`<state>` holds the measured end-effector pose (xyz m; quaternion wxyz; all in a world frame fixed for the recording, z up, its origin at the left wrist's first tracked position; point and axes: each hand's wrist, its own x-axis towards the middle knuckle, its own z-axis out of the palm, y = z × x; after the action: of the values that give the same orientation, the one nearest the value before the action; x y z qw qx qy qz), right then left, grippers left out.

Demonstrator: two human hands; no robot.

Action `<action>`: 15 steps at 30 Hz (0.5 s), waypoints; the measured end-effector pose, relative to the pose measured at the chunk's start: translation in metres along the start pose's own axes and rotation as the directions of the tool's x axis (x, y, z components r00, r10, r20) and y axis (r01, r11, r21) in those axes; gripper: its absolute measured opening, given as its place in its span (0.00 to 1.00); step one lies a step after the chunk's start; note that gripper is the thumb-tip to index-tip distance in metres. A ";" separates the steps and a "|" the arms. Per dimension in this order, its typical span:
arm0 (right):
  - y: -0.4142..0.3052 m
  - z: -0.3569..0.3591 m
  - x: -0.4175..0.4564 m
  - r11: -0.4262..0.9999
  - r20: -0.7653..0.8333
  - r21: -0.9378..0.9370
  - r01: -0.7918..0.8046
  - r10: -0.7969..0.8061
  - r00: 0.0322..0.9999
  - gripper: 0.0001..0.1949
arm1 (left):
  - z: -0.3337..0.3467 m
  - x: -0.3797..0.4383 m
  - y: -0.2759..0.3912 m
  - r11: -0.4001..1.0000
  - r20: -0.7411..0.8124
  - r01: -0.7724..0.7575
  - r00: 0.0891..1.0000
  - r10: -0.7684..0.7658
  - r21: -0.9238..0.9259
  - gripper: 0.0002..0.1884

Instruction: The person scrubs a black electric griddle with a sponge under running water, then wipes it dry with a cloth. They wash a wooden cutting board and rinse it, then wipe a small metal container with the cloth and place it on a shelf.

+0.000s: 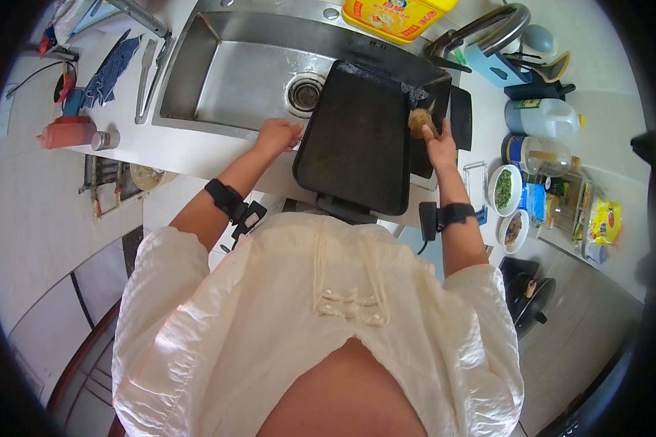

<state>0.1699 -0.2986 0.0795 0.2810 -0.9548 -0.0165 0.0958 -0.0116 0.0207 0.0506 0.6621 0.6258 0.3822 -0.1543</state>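
Note:
A black rectangular griddle pan (355, 142) lies tilted across the right part of the stainless steel sink (251, 71), its near end reaching over the counter edge towards my body. My right hand (440, 147) pinches a tan fibrous scrubber (420, 123), which looks like loofah, beside the pan's right edge. Under and right of the pan shows another dark pan (422, 158) with a black side handle (461, 119). White suds (414, 95) cling near the pan's upper right. My left hand (277, 135) hovers by the sink's front rim, left of the pan, fingers curled with nothing visible in them.
A tall faucet (486, 33) and a yellow jug (396, 19) stand behind the sink. Bottles (541, 117) and two white bowls (504, 190) of food line the right counter. To the left lie metal tongs (146, 82), a blue cloth (112, 74) and a pink squeeze bottle (68, 133).

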 end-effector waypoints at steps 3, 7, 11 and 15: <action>0.023 -0.005 -0.013 0.992 0.158 0.040 -0.124 0.116 0.981 0.27 | -0.004 0.002 -0.002 0.997 -0.011 -0.080 0.997 0.081 0.011 0.10; 0.012 -0.015 -0.040 0.943 0.324 0.028 -0.332 0.306 0.895 0.20 | 0.002 -0.006 0.009 0.935 -0.020 -0.136 0.990 0.137 -0.327 0.14; 0.055 0.017 -0.056 0.946 0.117 0.323 0.023 -0.064 0.991 0.16 | 0.004 0.007 0.007 0.859 0.151 0.015 0.986 0.072 -0.511 0.18; -0.015 0.005 -0.073 0.896 0.417 0.067 -0.439 0.374 0.828 0.22 | 0.018 -0.002 0.008 0.979 0.268 0.073 0.963 -0.020 -0.189 0.19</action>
<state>0.0976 -0.2894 0.0958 0.3206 -0.8714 0.1392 0.3441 -0.0019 0.0042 0.0568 0.7621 0.5218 0.3184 -0.2133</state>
